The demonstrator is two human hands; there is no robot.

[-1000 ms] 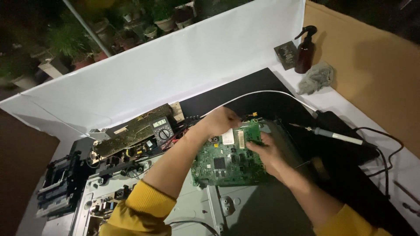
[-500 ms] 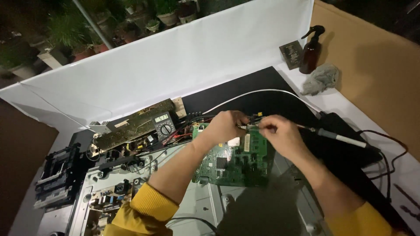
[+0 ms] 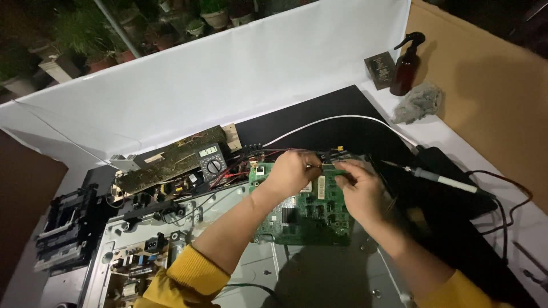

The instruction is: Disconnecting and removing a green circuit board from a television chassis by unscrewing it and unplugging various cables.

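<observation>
Both hands (image 3: 328,182) pinching green circuit board's (image 3: 302,219) top edge

Board: green circuit board (image 3: 305,214), populated with chips and small parts
Pose: lying flat, face up
Place: on the grey metal chassis, its far edge under both hands

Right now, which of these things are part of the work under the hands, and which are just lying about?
In hand: left hand and right hand on the green circuit board, over the metal chassis.

Lying about: multimeter, soldering iron, brown spray bottle, grey rag, white cable.
</observation>
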